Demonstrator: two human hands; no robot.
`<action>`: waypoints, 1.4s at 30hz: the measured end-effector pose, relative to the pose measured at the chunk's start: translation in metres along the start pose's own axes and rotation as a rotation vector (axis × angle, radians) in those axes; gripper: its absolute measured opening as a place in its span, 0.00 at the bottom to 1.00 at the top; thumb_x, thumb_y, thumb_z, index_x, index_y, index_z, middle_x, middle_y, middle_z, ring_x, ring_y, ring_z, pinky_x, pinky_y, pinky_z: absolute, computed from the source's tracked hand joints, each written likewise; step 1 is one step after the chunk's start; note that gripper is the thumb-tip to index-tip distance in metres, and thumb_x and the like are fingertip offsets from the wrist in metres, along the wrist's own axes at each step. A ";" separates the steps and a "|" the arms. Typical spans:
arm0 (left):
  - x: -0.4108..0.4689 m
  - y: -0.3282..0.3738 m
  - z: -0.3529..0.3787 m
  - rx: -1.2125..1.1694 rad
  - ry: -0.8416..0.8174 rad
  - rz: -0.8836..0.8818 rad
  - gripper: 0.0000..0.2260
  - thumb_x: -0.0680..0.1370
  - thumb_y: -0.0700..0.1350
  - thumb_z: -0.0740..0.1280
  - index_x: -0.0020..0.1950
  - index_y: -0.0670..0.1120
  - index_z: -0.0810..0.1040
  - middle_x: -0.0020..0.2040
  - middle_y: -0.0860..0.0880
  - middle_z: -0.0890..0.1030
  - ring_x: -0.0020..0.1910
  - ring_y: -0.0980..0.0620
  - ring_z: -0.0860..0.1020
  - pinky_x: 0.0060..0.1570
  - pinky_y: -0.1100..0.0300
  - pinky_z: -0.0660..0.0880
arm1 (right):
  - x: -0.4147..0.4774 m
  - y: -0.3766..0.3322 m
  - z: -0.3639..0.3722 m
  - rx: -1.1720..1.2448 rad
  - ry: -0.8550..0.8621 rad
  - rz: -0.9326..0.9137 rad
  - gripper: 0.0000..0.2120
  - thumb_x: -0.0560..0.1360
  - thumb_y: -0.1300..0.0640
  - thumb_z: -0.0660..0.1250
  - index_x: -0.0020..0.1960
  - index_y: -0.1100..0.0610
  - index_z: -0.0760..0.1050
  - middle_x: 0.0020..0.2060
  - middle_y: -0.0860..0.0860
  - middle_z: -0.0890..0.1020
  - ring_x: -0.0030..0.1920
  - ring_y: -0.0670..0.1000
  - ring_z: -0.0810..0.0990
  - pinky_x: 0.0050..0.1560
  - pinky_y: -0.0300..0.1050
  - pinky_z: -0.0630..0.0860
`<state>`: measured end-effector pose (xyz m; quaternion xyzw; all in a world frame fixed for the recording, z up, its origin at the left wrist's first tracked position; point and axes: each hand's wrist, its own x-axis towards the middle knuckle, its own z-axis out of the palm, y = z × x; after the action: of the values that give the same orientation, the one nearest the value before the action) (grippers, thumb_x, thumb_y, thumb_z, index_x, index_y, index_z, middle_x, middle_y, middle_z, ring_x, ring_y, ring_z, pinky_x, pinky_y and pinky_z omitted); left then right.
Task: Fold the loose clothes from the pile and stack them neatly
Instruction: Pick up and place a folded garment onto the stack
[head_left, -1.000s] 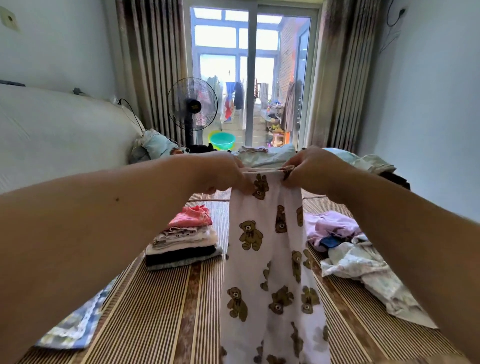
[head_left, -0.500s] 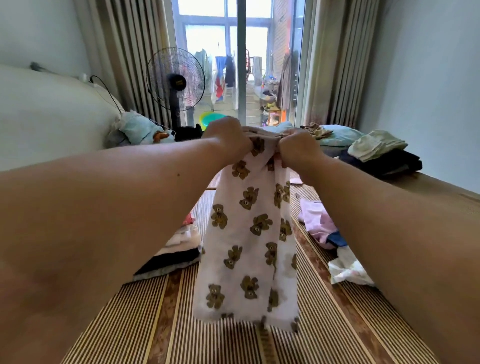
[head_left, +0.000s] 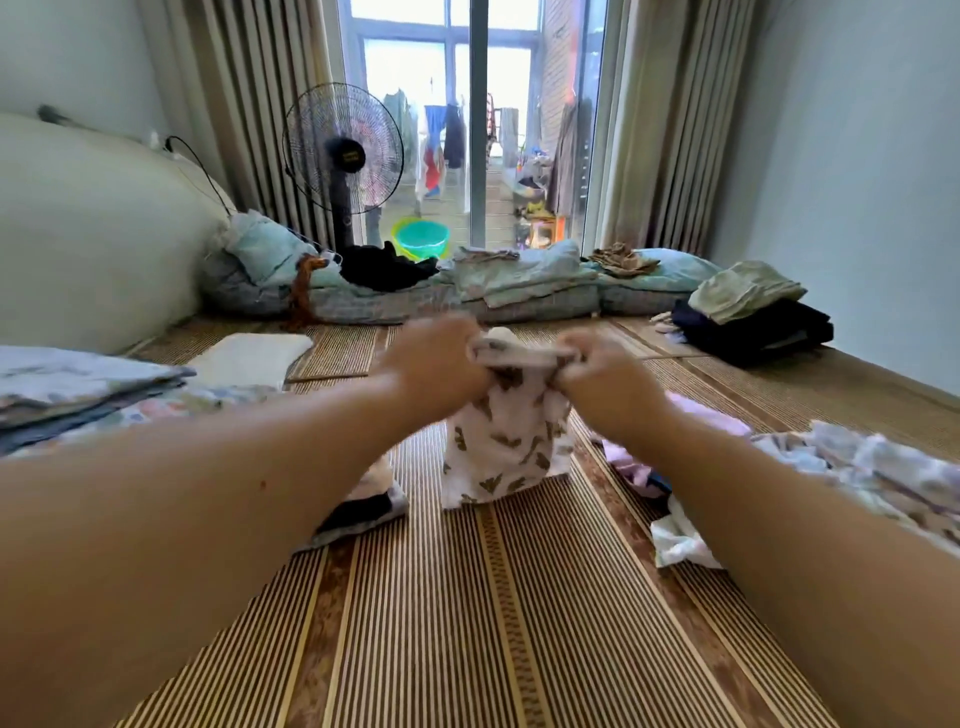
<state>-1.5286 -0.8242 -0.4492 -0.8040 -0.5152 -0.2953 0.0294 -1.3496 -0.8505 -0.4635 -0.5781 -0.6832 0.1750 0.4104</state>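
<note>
We hold the bear-print cloth (head_left: 506, 447) up in front of us, over the middle of the striped mat (head_left: 467, 623). Our left hand (head_left: 436, 366) and our right hand (head_left: 610, 387) are close together at the top of it, about level with each other. The fingers (head_left: 569, 364) of both hands are curled in and pinch the top edge, which is bunched up between them. It is a bit blurry there, so we cannot tell how many fingers are on the cloth.

The cloth hangs straight down from our fingers, so its long way runs up and down. Its bottom edge is low, right by the mat, but we cannot tell if it touches.

The folded stack (head_left: 363, 512) lies on the mat just to the left of the hanging cloth, mostly hidden behind our left arm. That makes the left hand the nearer one to it. The loose pile (head_left: 680, 540) lies to the right, by our right arm.

We think this piece is only partly folded. The next move likely means laying it flat on the mat, bottom edge first, folding it smaller, then taking it left onto the stack. The cloth looks thin and floppy, so it could land crooked if our hands are not level.
</note>
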 end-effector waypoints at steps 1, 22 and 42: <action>-0.025 0.001 0.007 -0.037 -0.069 -0.015 0.12 0.73 0.49 0.68 0.33 0.51 0.68 0.32 0.54 0.72 0.31 0.54 0.71 0.27 0.62 0.62 | -0.026 0.009 0.007 0.024 -0.075 0.047 0.10 0.72 0.68 0.60 0.48 0.58 0.77 0.41 0.54 0.79 0.42 0.53 0.75 0.39 0.45 0.69; -0.308 -0.055 0.040 0.058 -0.526 -0.067 0.08 0.74 0.53 0.64 0.47 0.55 0.82 0.47 0.62 0.79 0.46 0.63 0.75 0.41 0.68 0.72 | -0.260 0.014 0.102 -0.122 -0.808 0.283 0.10 0.73 0.53 0.58 0.51 0.43 0.73 0.48 0.44 0.78 0.42 0.45 0.79 0.38 0.40 0.76; -0.296 -0.135 0.045 -0.073 -0.622 -0.817 0.40 0.70 0.63 0.69 0.76 0.58 0.53 0.54 0.52 0.81 0.38 0.60 0.80 0.32 0.65 0.73 | -0.110 0.120 0.161 -0.646 -0.704 0.194 0.27 0.77 0.36 0.52 0.76 0.39 0.55 0.78 0.46 0.53 0.77 0.55 0.49 0.74 0.63 0.52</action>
<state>-1.7104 -0.9853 -0.6701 -0.5876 -0.7609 -0.0473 -0.2712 -1.3956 -0.8827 -0.6856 -0.6427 -0.7428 0.1763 -0.0643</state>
